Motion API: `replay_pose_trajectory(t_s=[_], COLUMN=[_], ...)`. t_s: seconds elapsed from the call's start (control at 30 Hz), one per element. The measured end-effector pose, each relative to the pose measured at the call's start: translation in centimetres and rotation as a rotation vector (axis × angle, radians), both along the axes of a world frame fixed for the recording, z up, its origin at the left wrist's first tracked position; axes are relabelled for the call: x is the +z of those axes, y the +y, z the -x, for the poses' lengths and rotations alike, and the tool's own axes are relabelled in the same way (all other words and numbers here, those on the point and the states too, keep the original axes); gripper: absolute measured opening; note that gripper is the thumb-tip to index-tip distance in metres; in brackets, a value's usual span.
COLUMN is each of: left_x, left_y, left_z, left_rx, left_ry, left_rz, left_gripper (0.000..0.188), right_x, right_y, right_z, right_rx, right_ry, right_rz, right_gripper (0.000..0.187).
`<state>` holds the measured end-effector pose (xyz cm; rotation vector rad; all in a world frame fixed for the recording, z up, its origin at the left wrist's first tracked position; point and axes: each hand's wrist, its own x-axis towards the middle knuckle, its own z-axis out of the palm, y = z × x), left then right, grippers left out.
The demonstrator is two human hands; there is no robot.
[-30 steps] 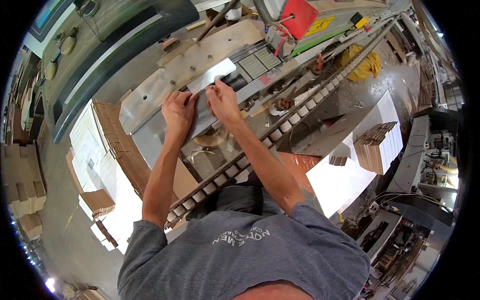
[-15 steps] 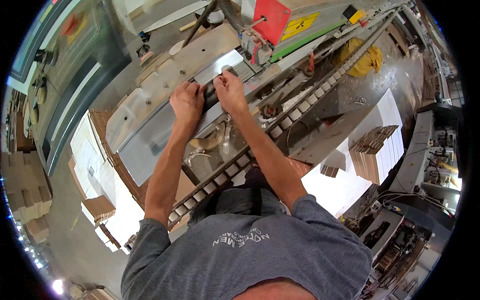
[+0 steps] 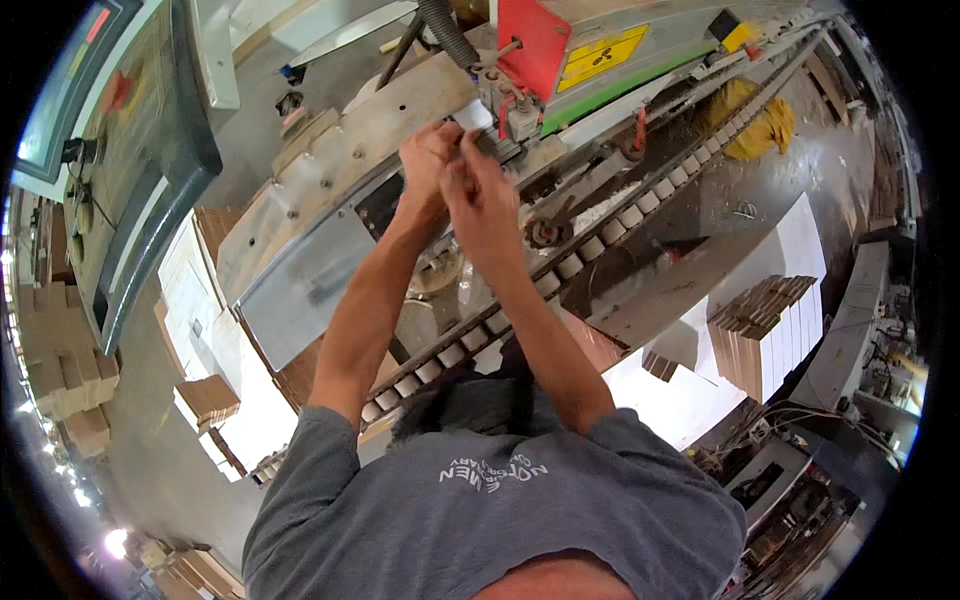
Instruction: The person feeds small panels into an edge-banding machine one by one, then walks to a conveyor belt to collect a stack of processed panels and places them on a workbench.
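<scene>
My left hand [image 3: 425,170] and my right hand [image 3: 482,205] are close together over the bed of a machine. The fingers of both are curled, and what lies in them, if anything, is hidden. Just beyond the fingertips shows a shiny metal plate [image 3: 474,117], its near part covered by my hands. To the left of my left wrist is a dark opening [image 3: 380,205] in the bed. A grey metal panel [image 3: 308,290] continues from there toward the lower left.
A red guard [image 3: 530,45] and a machine body with a yellow label [image 3: 602,57] stand beyond my hands. A roller track [image 3: 590,250] runs diagonally beneath my arms. Cardboard stacks [image 3: 750,335] lie at right, with more cardboard [image 3: 207,400] at left.
Both hands have moved right, toward the red guard, and closer together. The shiny plate shows farther right, and the dark opening beside my left wrist has come into sight.
</scene>
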<state>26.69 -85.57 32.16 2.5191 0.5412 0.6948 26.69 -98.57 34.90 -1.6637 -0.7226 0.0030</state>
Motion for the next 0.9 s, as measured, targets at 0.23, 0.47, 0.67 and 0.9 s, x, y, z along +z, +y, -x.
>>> replay_pose_trajectory(t_s=[0.23,0.47,0.67,0.9], left_x=[2.6,2.2,1.8,1.3], left_y=[-1.9,-6.0,-13.6,-16.6], left_z=[3.3,17.6,16.9,14.9], left_rx=[0.027,-0.082,-0.312,-0.431], left_ry=[-0.145,-0.133,-0.123,-0.025], left_rz=[0.123,0.101,0.311,0.353], left_gripper=[0.02,0.009,0.006,0.01], right_x=[4.3,2.9,2.4,-3.0], right_y=[-13.4,-31.6,-44.5,-48.3], right_z=[6.3,4.6,4.8,2.3], right_rx=[0.125,-0.125,-0.333,-0.316], right_ry=[0.18,-0.233,-0.131,-0.076], right_rz=[0.013,0.516,1.097,1.232], right_gripper=[0.04,0.052,0.072,0.063])
